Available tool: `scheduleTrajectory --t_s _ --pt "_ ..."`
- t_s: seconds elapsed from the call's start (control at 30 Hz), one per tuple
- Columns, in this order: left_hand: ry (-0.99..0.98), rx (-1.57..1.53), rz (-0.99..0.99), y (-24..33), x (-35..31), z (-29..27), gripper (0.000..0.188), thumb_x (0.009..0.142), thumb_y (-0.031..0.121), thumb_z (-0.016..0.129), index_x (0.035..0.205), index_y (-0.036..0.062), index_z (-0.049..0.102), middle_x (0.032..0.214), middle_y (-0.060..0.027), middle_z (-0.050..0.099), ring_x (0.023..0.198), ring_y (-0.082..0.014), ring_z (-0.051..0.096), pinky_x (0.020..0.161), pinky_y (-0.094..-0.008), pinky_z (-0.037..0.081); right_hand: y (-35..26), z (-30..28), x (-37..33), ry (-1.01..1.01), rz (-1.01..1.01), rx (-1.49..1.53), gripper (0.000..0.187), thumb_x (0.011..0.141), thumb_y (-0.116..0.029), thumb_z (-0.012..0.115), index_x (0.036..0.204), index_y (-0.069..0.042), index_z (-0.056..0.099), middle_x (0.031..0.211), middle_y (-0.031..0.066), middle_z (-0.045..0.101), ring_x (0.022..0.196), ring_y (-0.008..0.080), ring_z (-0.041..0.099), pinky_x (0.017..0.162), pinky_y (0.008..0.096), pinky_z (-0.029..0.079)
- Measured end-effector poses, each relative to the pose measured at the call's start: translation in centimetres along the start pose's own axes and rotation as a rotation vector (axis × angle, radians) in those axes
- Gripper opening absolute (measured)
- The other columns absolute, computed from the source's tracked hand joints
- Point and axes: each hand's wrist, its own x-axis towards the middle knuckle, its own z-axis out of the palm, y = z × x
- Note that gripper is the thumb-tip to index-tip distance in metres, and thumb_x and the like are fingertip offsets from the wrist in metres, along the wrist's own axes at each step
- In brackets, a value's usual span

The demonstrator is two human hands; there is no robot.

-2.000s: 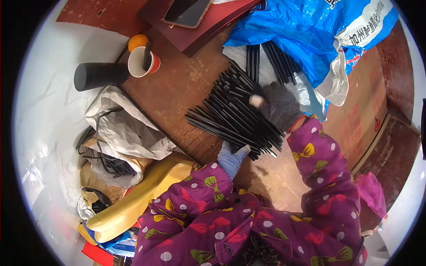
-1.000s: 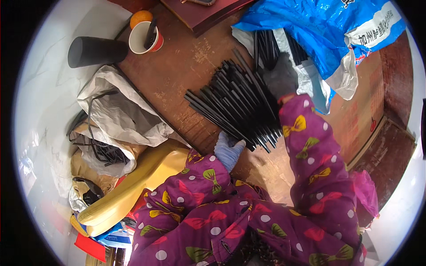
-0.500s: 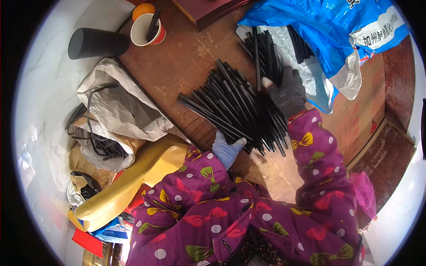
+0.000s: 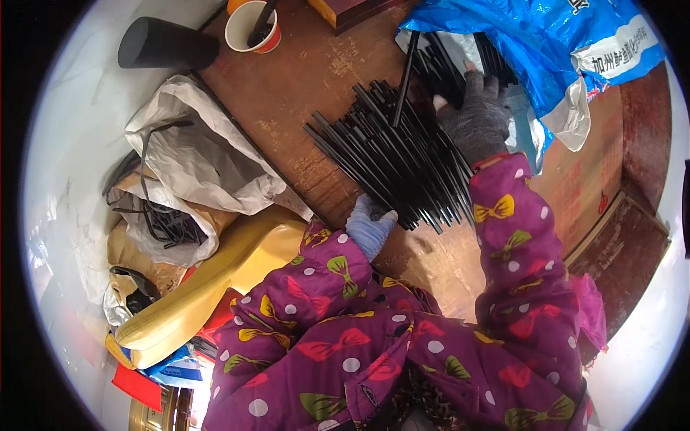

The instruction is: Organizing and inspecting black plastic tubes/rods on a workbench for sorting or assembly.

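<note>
A thick fan of thin black sticks or tubes (image 4: 402,158) lies on the brown table in front of me. My left hand (image 4: 369,228), in a pale blue glove, is at the near left edge of this pile, thumb apart from the fingers. Over the pile's far right side is my right hand (image 4: 474,118), in a grey glove with bare fingertips. Its fingers stretch out apart, beside a smaller bunch of black sticks (image 4: 437,68) at the mouth of a blue plastic bag (image 4: 503,36). One single stick (image 4: 407,79) slants between bunch and pile.
At the far left stand a paper cup (image 4: 244,39) with a dark item in it and a black cylinder (image 4: 167,44). Left of the table, a crumpled white sack (image 4: 194,144) holds black pieces, above a yellow padded seat (image 4: 215,280). A maroon box (image 4: 352,11) sits at the back.
My right hand has stretched its fingers up toward the bag. The single stick has tilted, its near end swinging left. The whole view has shifted slightly; my left hand stays beside the pile.
</note>
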Motion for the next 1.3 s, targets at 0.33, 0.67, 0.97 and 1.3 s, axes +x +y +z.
scheduleTrajectory --t_s 0.33,0.67,0.97,1.3 --pt "0.021 -0.038 0.157 -2.5 0.8 -0.7 0.041 0.072 0.014 0.069 0.107 0.0004 0.053 0.082 -0.0091 0.065 0.073 -0.0143 0.062 0.066 -0.0276 0.049 -3.5 1.0 -1.2 -0.108 0.027 0.287 0.032 0.073 -0.025 0.060 0.095 -0.003 0.053 0.084 0.0202 0.061 0.080 0.0379 0.059 0.073 0.0468 0.045" --pt "-0.047 0.104 -0.139 0.9 2.6 -0.1 0.032 0.079 0.027 0.066 0.091 -0.0015 0.058 0.063 -0.0077 0.060 0.049 -0.0132 0.055 0.043 -0.0263 0.044 9.4 2.1 -3.0 0.193 -0.101 0.092 0.035 0.079 -0.032 0.058 0.106 -0.010 0.056 0.100 0.0185 0.057 0.094 0.0382 0.054 0.079 0.0462 0.044" --pt "-0.153 0.086 -0.251 1.7 2.1 0.7 0.033 0.079 0.026 0.068 0.087 -0.0040 0.056 0.066 -0.0096 0.058 0.049 -0.0156 0.056 0.043 -0.0277 0.049 5.8 3.7 -4.2 0.230 -0.075 0.106 0.040 0.082 -0.041 0.054 0.111 -0.013 0.055 0.101 0.0169 0.057 0.094 0.0386 0.053 0.084 0.0458 0.041" --pt "-0.322 0.320 -0.233 4.9 1.0 -1.9 0.035 0.084 0.030 0.061 0.080 -0.0047 0.055 0.057 -0.0114 0.056 0.048 -0.0184 0.058 0.040 -0.0262 0.049 12.0 5.2 -24.0 0.366 0.520 0.779 0.031 0.087 -0.019 0.050 0.117 -0.008 0.052 0.099 0.0116 0.059 0.084 0.0199 0.057 0.073 0.0317 0.046"
